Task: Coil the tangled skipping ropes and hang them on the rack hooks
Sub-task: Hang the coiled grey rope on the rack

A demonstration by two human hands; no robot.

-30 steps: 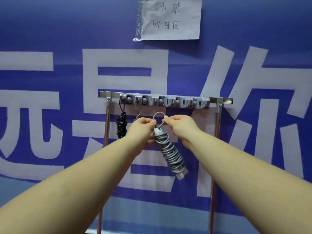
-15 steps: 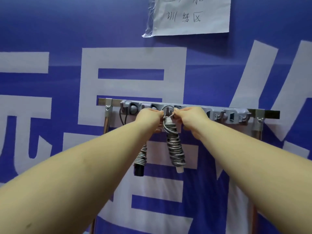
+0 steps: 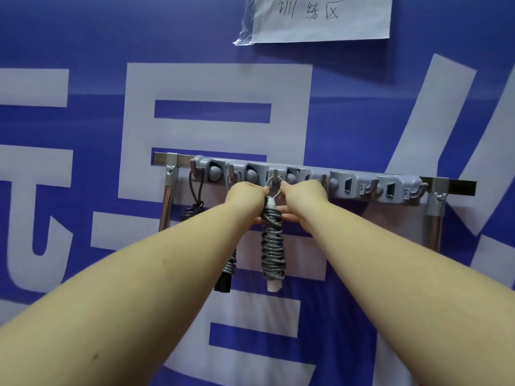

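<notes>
My grey coiled rope (image 3: 273, 246) hangs straight down between my hands, its top loop (image 3: 274, 188) at the third hook (image 3: 275, 175) from the rack's (image 3: 348, 181) left end. My left hand (image 3: 245, 196) and right hand (image 3: 302, 196) each pinch the loop, level and equally near.

A handwritten paper sign (image 3: 320, 18) is taped to the blue banner (image 3: 83, 37).

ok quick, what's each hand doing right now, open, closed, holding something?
Left hand: pinches the loop of the grey coiled rope at the hook.
Right hand: pinches the same loop from the other side.
</notes>
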